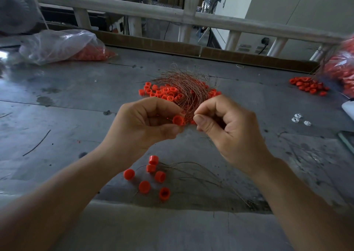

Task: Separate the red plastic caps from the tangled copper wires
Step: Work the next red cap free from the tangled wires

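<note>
Red plastic cap (178, 120) sits pinched between thumb and fingers (162, 105) of the left hand (151, 120), above the grey metal bench (76, 101); the right hand (226, 124) pinches thin strands of the tangled copper wires (183, 86) beside it. Seemingly mid-separation: next, a steady pull apart. How the strand joins the cap is hidden between the two hands

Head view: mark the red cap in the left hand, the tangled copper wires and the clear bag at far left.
red cap (178, 120), head view, its facing end.
tangled copper wires (182, 82), head view, top of the bundle.
clear bag (57, 43), head view, its crumpled middle.
</note>
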Demonstrator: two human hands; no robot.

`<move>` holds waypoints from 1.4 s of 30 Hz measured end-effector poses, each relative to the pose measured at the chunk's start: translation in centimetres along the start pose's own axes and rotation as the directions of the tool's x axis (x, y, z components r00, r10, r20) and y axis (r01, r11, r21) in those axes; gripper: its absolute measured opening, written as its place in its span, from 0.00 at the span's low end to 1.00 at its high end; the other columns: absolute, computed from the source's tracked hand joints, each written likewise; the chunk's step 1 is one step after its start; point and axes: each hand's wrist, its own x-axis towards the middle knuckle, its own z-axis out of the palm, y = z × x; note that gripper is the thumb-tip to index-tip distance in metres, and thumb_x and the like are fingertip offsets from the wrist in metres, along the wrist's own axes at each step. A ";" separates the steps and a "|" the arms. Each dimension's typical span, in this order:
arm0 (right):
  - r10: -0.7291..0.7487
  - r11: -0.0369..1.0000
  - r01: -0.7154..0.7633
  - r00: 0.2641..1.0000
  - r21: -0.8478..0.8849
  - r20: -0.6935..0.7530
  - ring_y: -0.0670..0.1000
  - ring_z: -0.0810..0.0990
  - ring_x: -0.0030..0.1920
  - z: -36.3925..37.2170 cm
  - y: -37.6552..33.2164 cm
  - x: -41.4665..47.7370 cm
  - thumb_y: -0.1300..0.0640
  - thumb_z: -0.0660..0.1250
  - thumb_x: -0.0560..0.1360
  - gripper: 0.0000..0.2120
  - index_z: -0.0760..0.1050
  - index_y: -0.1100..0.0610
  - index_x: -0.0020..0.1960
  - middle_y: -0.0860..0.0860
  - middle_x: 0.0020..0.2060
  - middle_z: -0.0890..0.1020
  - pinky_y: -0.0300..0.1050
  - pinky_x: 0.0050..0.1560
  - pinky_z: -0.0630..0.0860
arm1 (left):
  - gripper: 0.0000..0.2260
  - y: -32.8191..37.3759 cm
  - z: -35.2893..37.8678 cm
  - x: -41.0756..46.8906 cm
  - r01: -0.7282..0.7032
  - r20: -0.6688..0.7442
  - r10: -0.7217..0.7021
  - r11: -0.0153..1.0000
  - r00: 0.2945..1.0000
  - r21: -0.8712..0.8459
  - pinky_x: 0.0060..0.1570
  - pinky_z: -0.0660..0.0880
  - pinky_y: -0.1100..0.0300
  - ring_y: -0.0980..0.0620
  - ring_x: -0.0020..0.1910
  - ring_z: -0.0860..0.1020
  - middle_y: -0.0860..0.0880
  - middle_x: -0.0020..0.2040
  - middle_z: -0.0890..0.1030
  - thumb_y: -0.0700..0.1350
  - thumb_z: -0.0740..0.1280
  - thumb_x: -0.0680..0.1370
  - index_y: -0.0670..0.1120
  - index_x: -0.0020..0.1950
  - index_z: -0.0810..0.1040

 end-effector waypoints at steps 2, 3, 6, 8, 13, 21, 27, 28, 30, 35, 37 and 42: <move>0.011 1.000 -0.011 1.000 0.003 -0.007 0.47 0.77 0.35 0.0 -0.1 0.0 0.61 0.64 0.73 0.04 0.72 0.53 0.42 0.41 0.32 0.75 0.33 0.33 0.73 | 0.13 0.0 0.0 -0.1 -0.007 -0.001 0.007 1.000 1.000 0.009 0.37 0.77 0.65 0.52 0.36 0.82 0.47 0.38 0.83 0.41 0.72 0.59 0.44 0.43 0.80; 0.018 1.000 -0.018 1.000 0.001 -0.009 0.47 0.76 0.34 0.0 -0.1 0.0 0.62 0.64 0.73 0.04 0.72 0.53 0.42 0.41 0.32 0.75 0.33 0.33 0.73 | 0.13 0.0 0.0 -0.1 -0.008 -0.005 0.009 1.000 1.000 0.015 0.37 0.77 0.66 0.52 0.36 0.82 0.48 0.38 0.83 0.41 0.72 0.59 0.46 0.43 0.80; 0.055 0.998 -0.055 0.998 -0.002 -0.015 0.46 0.76 0.34 -0.1 -0.1 0.0 0.61 0.64 0.73 0.03 0.73 0.54 0.42 0.43 0.32 0.75 0.34 0.33 0.73 | 0.12 0.0 0.0 -0.1 -0.004 -0.017 0.004 1.000 1.000 0.014 0.39 0.77 0.68 0.54 0.38 0.82 0.50 0.38 0.84 0.41 0.71 0.60 0.48 0.43 0.81; 0.073 0.997 -0.073 0.997 -0.018 -0.026 0.48 0.76 0.33 -0.2 -0.2 0.0 0.61 0.64 0.73 0.03 0.74 0.54 0.41 0.45 0.32 0.77 0.39 0.33 0.74 | 0.12 -0.2 -0.1 0.0 0.005 -0.018 -0.005 1.000 1.000 -0.014 0.41 0.78 0.67 0.53 0.39 0.83 0.50 0.39 0.84 0.41 0.70 0.61 0.48 0.43 0.81; 0.088 0.995 -0.082 0.986 0.049 -0.139 0.50 0.76 0.31 -0.5 -0.6 0.0 0.60 0.66 0.72 0.06 0.75 0.50 0.39 0.47 0.29 0.78 0.37 0.30 0.73 | 0.12 -0.3 -0.2 0.0 0.007 -0.021 -0.008 0.999 1.000 -0.039 0.40 0.78 0.64 0.50 0.38 0.83 0.47 0.39 0.84 0.45 0.72 0.59 0.48 0.42 0.80; 0.147 0.973 -0.164 0.983 0.162 0.113 0.42 0.70 0.28 0.1 -0.8 -0.3 0.59 0.65 0.72 0.07 0.75 0.49 0.38 0.43 0.26 0.72 0.32 0.29 0.68 | 0.12 0.0 0.1 -0.2 -0.002 0.027 0.003 0.999 1.000 -0.045 0.38 0.77 0.68 0.56 0.37 0.83 0.50 0.37 0.84 0.39 0.71 0.60 0.44 0.42 0.80; 0.187 0.967 -0.212 0.967 0.138 0.172 0.45 0.68 0.27 0.0 -0.6 -0.3 0.57 0.64 0.71 0.06 0.75 0.47 0.37 0.46 0.25 0.72 0.34 0.27 0.67 | 0.12 0.0 0.0 -0.1 -0.006 0.017 0.009 0.991 1.000 -0.134 0.37 0.77 0.66 0.54 0.35 0.82 0.48 0.37 0.84 0.42 0.72 0.58 0.46 0.41 0.83; 0.191 0.967 -0.216 0.966 0.135 0.176 0.45 0.68 0.26 0.0 -0.6 -0.2 0.57 0.64 0.71 0.06 0.75 0.47 0.37 0.47 0.25 0.71 0.34 0.27 0.66 | 0.12 0.0 0.0 -0.1 -0.008 0.027 0.011 0.991 1.000 -0.131 0.37 0.77 0.65 0.54 0.36 0.82 0.48 0.37 0.84 0.42 0.72 0.59 0.46 0.41 0.84; 0.209 0.964 -0.232 0.962 0.128 0.173 0.45 0.67 0.25 -0.1 -0.5 -0.2 0.56 0.64 0.71 0.06 0.75 0.47 0.36 0.47 0.24 0.71 0.33 0.26 0.65 | 0.14 0.0 0.0 -0.1 -0.010 0.046 0.016 0.993 0.999 -0.120 0.37 0.78 0.65 0.53 0.37 0.82 0.49 0.38 0.84 0.43 0.72 0.59 0.45 0.44 0.83; 0.246 0.953 -0.269 0.956 0.139 0.160 0.41 0.66 0.24 -0.2 -0.4 -0.2 0.56 0.64 0.70 0.05 0.75 0.49 0.36 0.43 0.22 0.69 0.31 0.26 0.63 | 0.13 0.0 -0.2 -0.1 -0.017 0.043 0.023 0.988 0.999 -0.152 0.38 0.77 0.66 0.54 0.39 0.82 0.49 0.39 0.84 0.44 0.72 0.59 0.49 0.43 0.85; 0.257 0.951 -0.278 0.954 0.138 0.154 0.41 0.66 0.24 -0.2 -0.3 -0.1 0.55 0.64 0.70 0.05 0.75 0.49 0.36 0.43 0.22 0.69 0.32 0.26 0.63 | 0.14 0.0 -0.3 -0.1 -0.007 0.068 0.020 0.984 0.998 -0.178 0.39 0.77 0.66 0.53 0.40 0.83 0.49 0.40 0.85 0.40 0.74 0.60 0.50 0.44 0.85; 0.271 0.947 -0.286 0.955 0.146 0.117 0.42 0.65 0.24 -0.6 -0.2 -0.1 0.55 0.64 0.70 0.05 0.75 0.50 0.35 0.44 0.22 0.69 0.35 0.25 0.63 | 0.15 -0.1 -0.4 -0.2 0.045 0.119 -0.015 0.965 0.993 -0.257 0.44 0.77 0.65 0.51 0.45 0.83 0.48 0.45 0.85 0.35 0.64 0.69 0.48 0.48 0.84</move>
